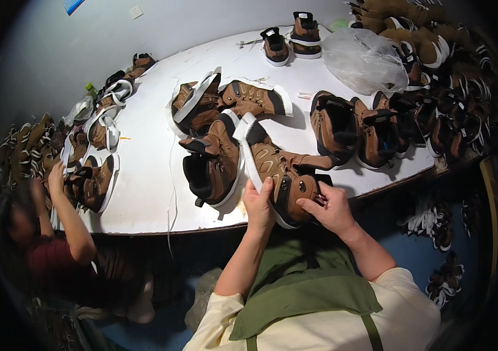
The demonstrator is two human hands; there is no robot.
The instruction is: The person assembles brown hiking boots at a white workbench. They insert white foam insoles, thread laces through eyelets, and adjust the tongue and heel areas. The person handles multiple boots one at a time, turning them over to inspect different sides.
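A brown high-top shoe with a black toe cap, stitched panels and a ribbed white sole strip (287, 178) is tilted at the lower centre of the frame, over the near edge of the white, smooth surface (143, 193). Its toe points to the upper left.

The left hand (258, 205) is closed on its sole side, thumb against the upper; the other fingers are mostly hidden beneath. The right hand (332, 206) pinches the shoe near the collar, thumb bent inward beside dark, glossy lace hooks, the gap nearly closed.

Just left stands a matching brown shoe with a padded black collar (216, 158); whether the two touch cannot be told.

At the top centre, a black-and-brown shoe (305, 35) bears a white label (302, 17), its print too small to read. A small red-and-white printed item (305, 95) is equally illegible. A crumpled, translucent plastic bag (366, 61) lies at the upper right. A blue panel (73, 6) is cut off at the upper left.
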